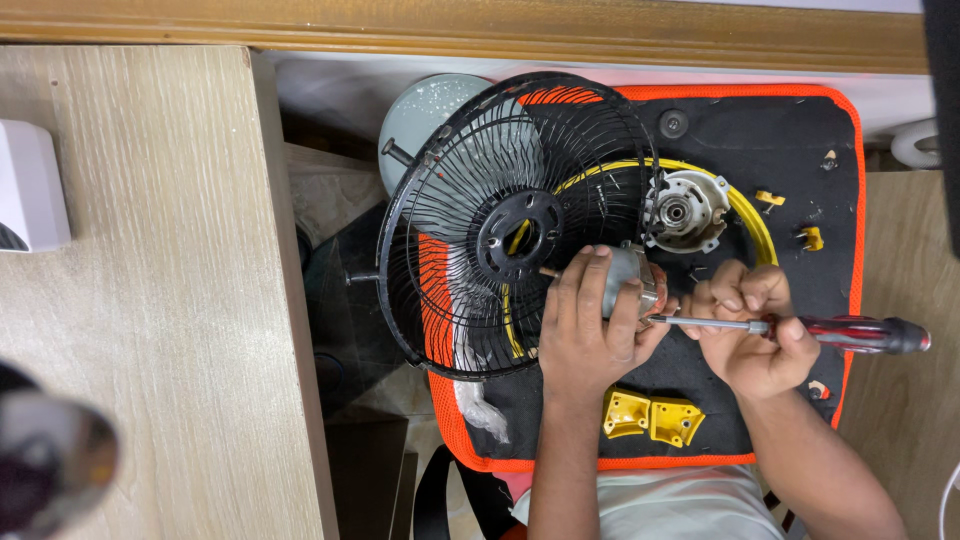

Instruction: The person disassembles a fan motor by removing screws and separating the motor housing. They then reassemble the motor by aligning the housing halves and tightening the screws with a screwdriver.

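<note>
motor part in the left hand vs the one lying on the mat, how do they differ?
The held motor part is gripped by the left hand, with the screwdriver tip at it; the loose motor end cover lies untouched on the black mat. The held part shows a shaft pointing toward the fan guard; the cover faces up, showing its round centre hole. Both are grey metal.

On the mat (800,150), the fan guard (470,220) lies left, the motor housing (685,210) right of it, the two brackets (652,416) near the mat's front edge.
</note>
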